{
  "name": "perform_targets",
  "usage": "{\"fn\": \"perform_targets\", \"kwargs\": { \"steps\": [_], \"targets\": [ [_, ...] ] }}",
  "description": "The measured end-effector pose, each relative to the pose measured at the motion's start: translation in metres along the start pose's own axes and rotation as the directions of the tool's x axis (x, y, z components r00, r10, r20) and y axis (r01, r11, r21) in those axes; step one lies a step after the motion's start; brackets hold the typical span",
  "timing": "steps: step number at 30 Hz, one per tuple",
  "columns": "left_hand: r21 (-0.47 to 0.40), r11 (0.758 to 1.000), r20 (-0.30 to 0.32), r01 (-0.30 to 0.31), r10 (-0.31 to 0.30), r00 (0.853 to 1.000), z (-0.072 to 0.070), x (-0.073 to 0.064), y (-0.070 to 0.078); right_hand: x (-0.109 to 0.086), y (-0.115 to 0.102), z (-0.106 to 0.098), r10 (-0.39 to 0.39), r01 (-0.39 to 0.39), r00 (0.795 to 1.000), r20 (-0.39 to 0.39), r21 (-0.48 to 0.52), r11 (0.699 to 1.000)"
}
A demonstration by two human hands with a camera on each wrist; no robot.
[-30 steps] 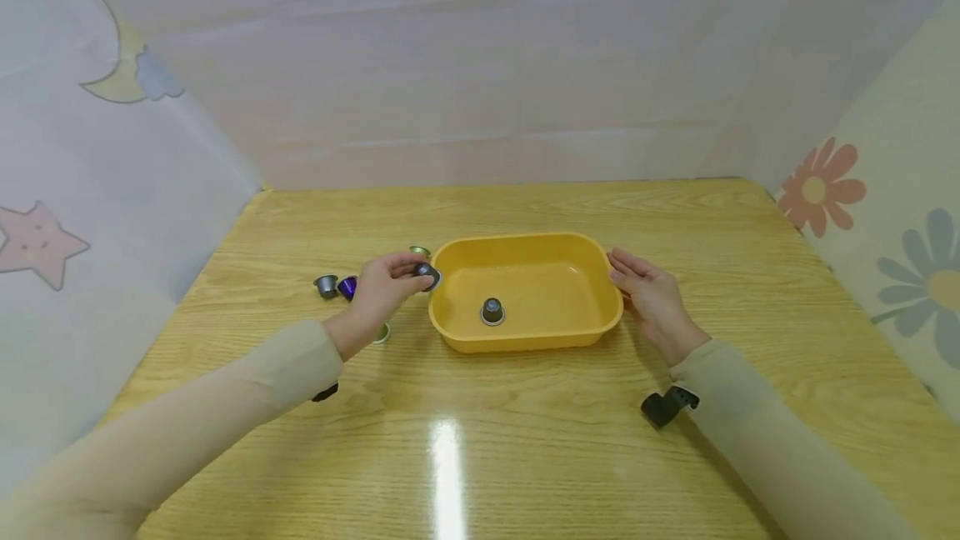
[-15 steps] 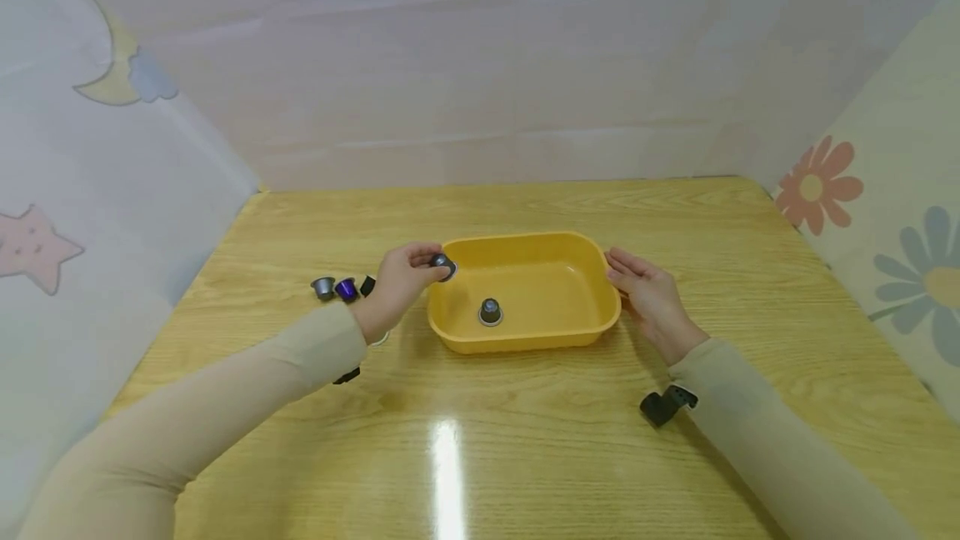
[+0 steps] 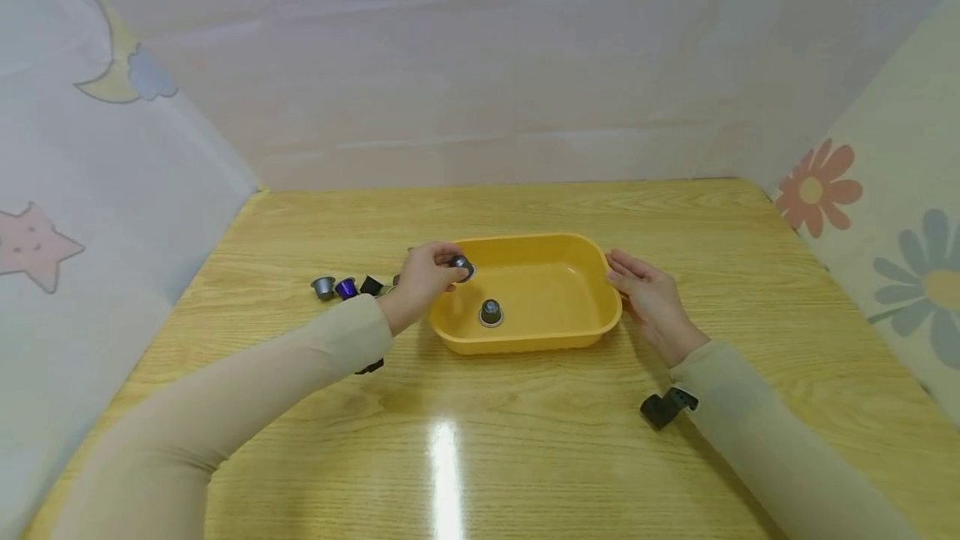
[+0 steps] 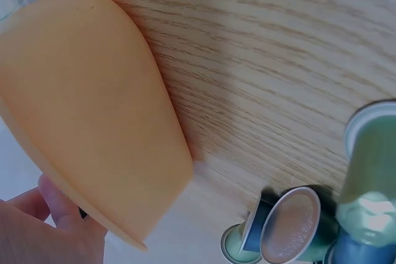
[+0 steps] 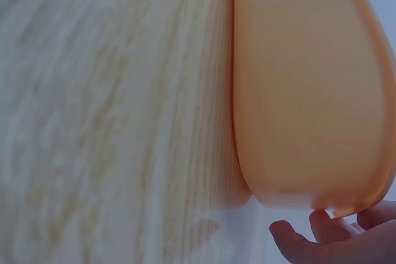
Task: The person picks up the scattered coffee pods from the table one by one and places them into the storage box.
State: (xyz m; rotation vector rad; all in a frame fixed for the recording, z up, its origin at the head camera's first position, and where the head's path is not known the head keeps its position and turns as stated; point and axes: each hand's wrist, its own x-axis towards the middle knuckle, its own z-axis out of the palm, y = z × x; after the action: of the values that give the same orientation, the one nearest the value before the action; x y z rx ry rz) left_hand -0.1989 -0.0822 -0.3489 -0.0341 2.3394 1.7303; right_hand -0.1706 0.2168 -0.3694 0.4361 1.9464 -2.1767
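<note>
Held dark capsule [image 3: 463, 268] pinched in left hand [image 3: 423, 283], above yellow tray [image 3: 525, 345]. Gripped tray's right end with right hand [image 3: 653, 300]. Possibly risked toppling standing capsule [image 3: 491, 312], lower right of left hand, by careless release.

My head view looks forward and down, far enough back to take in both my beige-sleeved arms [image 3: 285, 377] and the whole yellow, round-cornered, plastic-looking tub [image 3: 540, 298]. My left wrist view sits close, facing the tub's left end from outside; my right wrist view, also close and turned sideways, faces its right end. Each shares the tub and the glossy wood-grain table [image 3: 562, 432] with the head view.
</note>
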Motion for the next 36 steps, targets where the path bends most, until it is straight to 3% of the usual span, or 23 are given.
{"fn": "perform_targets", "kwargs": {
  "steps": [9,18,27,36],
  "targets": [
    [0.017,1.0,-0.01,0.017,-0.017,1.0,0.007,0.005,0.003,0.0,0.001,0.001,0.0,0.0,1.0,-0.007,-0.006,1.0],
    [-0.034,0.999,0.031,-0.009,0.01,0.999,0.002,0.007,0.003,0.001,0.001,0.0,0.001,-0.001,1.0,-0.004,-0.005,1.0],
    [-0.064,0.996,-0.015,-0.058,0.057,0.998,-0.02,0.0,0.005,0.0,-0.001,-0.002,-0.004,0.004,1.0,0.002,0.012,1.0],
    [-0.075,0.996,-0.06,-0.047,0.043,0.997,-0.052,-0.011,0.001,0.0,-0.002,-0.006,-0.001,0.001,1.0,0.006,-0.003,1.0]
  ]
}}
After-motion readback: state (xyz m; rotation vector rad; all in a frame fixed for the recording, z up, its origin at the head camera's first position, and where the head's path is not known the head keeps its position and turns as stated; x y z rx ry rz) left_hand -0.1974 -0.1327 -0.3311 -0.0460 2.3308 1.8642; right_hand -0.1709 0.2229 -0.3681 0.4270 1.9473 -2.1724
